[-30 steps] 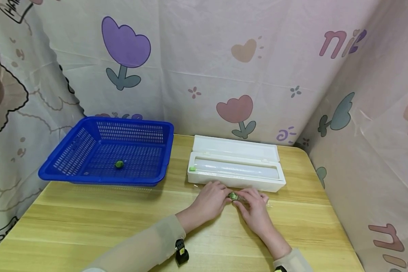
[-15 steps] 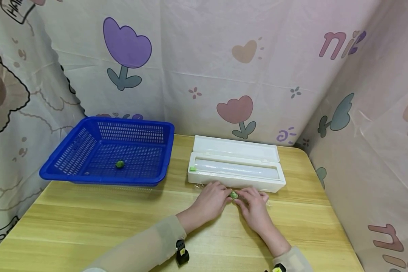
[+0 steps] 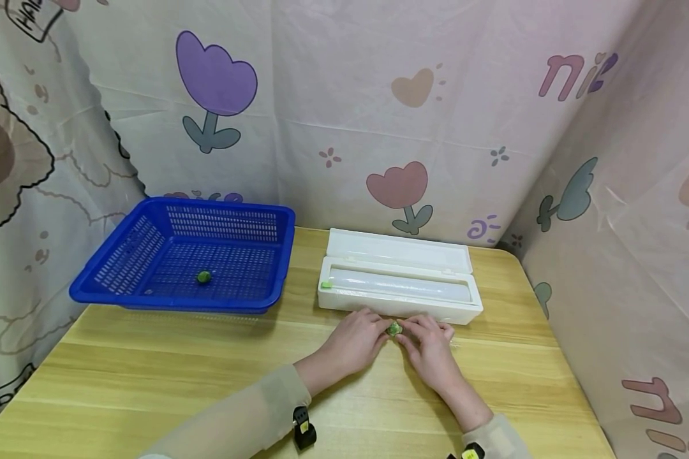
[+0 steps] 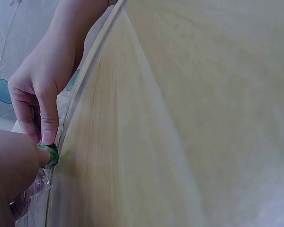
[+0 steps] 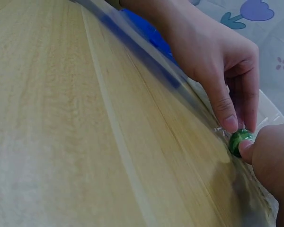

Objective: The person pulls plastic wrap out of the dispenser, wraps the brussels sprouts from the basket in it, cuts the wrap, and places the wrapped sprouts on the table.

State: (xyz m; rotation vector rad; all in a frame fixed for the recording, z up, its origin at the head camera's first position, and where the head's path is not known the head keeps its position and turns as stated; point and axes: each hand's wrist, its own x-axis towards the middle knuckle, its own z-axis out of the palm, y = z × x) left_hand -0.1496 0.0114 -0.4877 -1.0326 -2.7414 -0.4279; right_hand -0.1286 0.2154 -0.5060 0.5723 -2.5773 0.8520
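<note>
- Fingers of the left hand and right hand: both sets were curled in from opposite sides and pinched a small green ball, thumbs toward the wearer.
- Small green ball: held between the two hands, before the box; whether it touched the table could not be told.
- Clear film: lay about the ball and trailed loosely beside the fingers.
- Stage of work: judged from the film, wrapping of this ball was well under way; the film appeared to be around it, while loose ends seemed left to be tightened or tucked.
- White box: stood just beyond the hands, its lid folded back, with a film roll inside and a green tab at its left end.
- Blue basket: stood left of the box and held a second green ball. Whether that one was wrapped, and thus finished or waiting, was too small to tell.
- Printed curtain: hung behind the table.
</note>
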